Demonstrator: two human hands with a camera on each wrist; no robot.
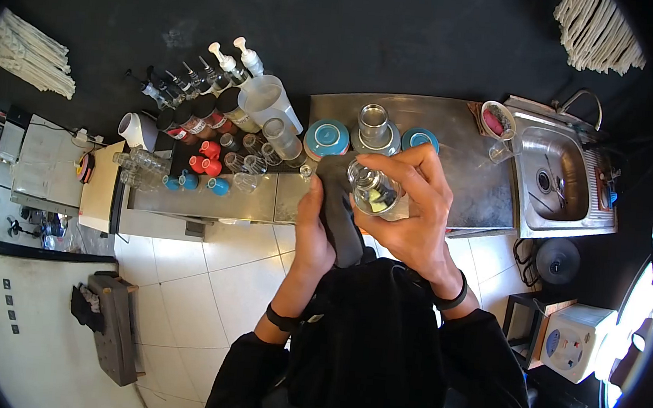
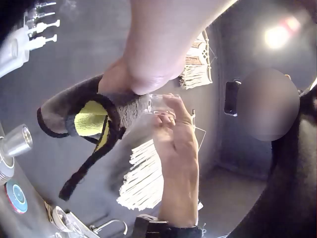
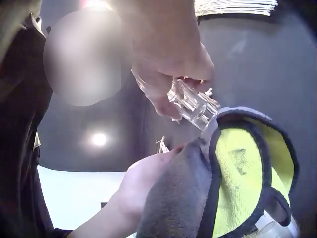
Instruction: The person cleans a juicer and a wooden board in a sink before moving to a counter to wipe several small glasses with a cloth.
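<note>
My right hand [image 1: 423, 212] grips a small clear glass [image 1: 374, 189] between thumb and fingers, in front of my chest. A dark grey cloth [image 1: 338, 217] with black edging hangs over my left hand [image 1: 313, 238], which holds it up against the glass. In the right wrist view, the cloth's bright yellow-green lining [image 3: 237, 168] shows, and the glass [image 3: 190, 105] tilts with its lower end right at the cloth's edge. The left wrist view shows the cloth [image 2: 89, 119] bunched below the left hand, one edged strip dangling; the fingers beneath it are partly hidden.
Behind the hands runs a steel counter [image 1: 472, 182] with an upturned glass [image 1: 373, 119] and blue-topped stacks [image 1: 327, 137]. To the left stand glasses, red cups [image 1: 210, 158], blue cups [image 1: 218, 186], jars and pump bottles. A sink [image 1: 550, 181] lies at the right.
</note>
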